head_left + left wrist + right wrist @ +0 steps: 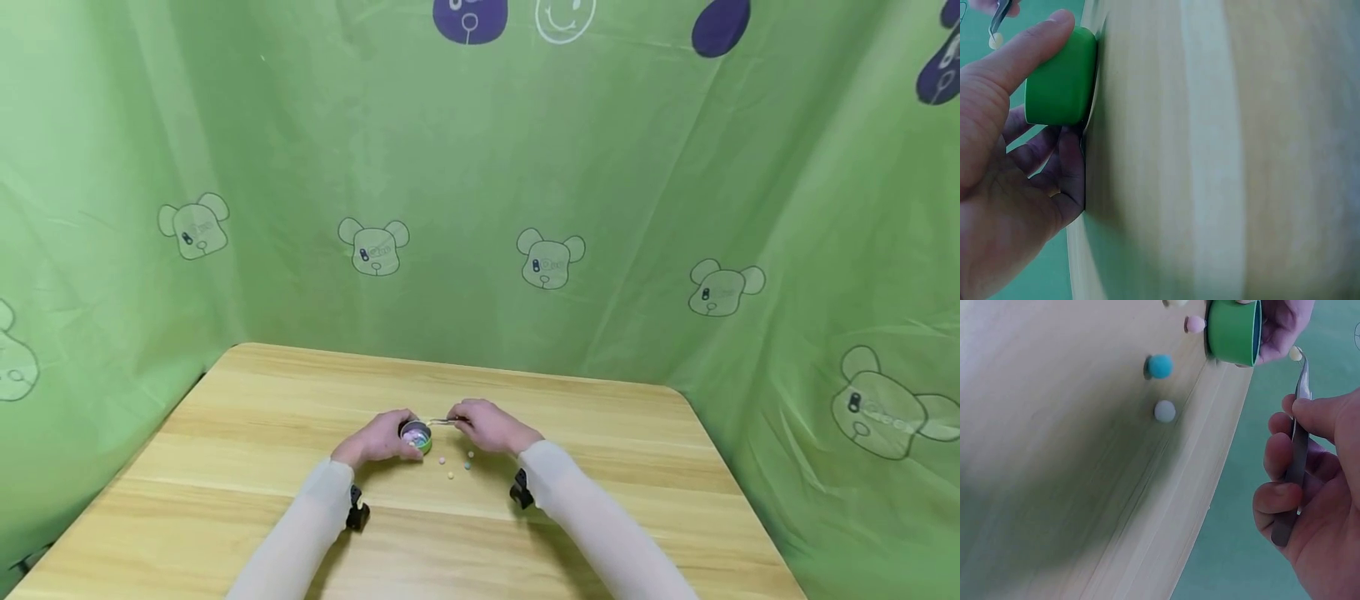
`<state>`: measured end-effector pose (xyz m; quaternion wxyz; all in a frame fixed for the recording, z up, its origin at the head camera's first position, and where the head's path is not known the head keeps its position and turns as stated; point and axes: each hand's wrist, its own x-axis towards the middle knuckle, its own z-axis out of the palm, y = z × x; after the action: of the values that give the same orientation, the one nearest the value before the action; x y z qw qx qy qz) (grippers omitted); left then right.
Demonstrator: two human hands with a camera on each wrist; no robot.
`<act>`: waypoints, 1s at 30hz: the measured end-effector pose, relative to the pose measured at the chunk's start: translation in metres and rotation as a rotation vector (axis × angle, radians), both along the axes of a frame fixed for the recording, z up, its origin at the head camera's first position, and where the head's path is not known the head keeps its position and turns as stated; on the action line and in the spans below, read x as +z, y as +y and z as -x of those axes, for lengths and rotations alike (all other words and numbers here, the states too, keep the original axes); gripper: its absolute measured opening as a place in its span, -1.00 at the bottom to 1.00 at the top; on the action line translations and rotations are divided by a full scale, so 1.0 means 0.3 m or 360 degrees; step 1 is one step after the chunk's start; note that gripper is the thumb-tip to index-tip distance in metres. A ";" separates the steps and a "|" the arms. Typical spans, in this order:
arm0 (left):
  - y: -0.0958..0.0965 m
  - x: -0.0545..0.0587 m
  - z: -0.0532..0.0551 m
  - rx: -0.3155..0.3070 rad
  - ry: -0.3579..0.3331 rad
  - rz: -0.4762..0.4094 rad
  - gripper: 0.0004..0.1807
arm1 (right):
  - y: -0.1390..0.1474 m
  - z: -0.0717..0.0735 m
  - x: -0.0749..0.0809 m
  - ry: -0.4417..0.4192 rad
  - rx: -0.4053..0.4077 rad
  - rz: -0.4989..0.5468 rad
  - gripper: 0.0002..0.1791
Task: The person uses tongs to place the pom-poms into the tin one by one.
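Note:
My left hand (pixel 384 437) grips a small round green container (pixel 1060 81), thumb on the near side and fingers around the far side. It stands upright at the tabletop, and pastel-coloured contents (pixel 414 437) show through its open top in the head view. In my right hand (pixel 491 425) is a pair of metal tweezers (pixel 1298 450), pinched between thumb and fingers. Their bent tips hold a pale yellow little ball (pixel 1295 354), up beside the container's rim. Loose on the wood lie a blue ball (pixel 1160 366), a pink ball (pixel 1195 324) and a whitish ball (pixel 1165 411).
A yellowish ball (pixel 451 475) lies nearer me than the other loose balls. The light wooden table (pixel 600 467) extends around both hands. Behind and beside it hangs a green curtain (pixel 465 150) with printed bear heads. Each wrist carries a small black camera (pixel 358 515).

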<state>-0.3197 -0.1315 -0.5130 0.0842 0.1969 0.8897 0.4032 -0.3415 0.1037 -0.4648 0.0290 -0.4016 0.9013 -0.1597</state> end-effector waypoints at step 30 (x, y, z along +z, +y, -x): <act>-0.007 -0.009 0.003 -0.0014 0.0021 -0.0015 -0.46 | -0.030 0.005 -0.026 -0.0011 -0.0003 -0.0100 -0.79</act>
<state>-0.3206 -0.1335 -0.5157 0.0793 0.2037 0.8875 0.4056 -0.3429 0.0945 -0.4725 0.0446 -0.3992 0.9061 -0.1327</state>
